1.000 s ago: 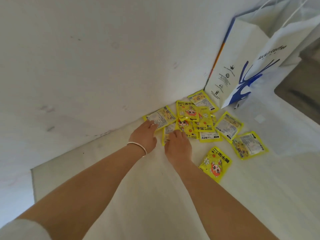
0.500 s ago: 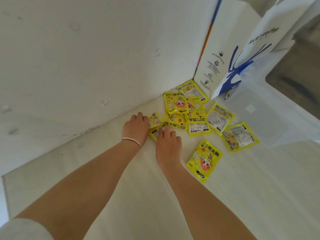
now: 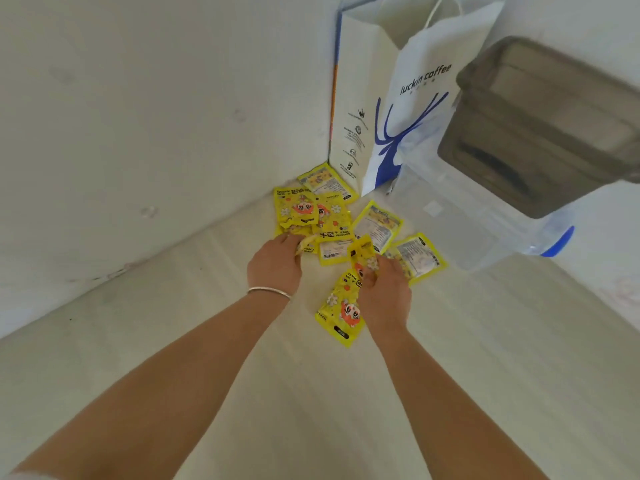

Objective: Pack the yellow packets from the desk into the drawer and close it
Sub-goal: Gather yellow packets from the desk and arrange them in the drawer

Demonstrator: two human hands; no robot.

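- Head view: the yellow packets (image 3: 332, 230) lie scattered on the desk (image 3: 311, 393), in the corner just in front of the white paper bag (image 3: 398, 109).
- The left hand (image 3: 275, 263), a bangle (image 3: 269, 291) on its wrist, has its fingers curled round a crumpled packet (image 3: 306, 243) at the near edge of the pile, well left of the bag.
- The right hand (image 3: 384, 289) pinches another packet (image 3: 362, 252), lifted and bent, nearer the bag's base.
- One packet (image 3: 341, 311) lies flat, partly under the right hand.
- A clear plastic container (image 3: 485, 220) sits just right of the bag.
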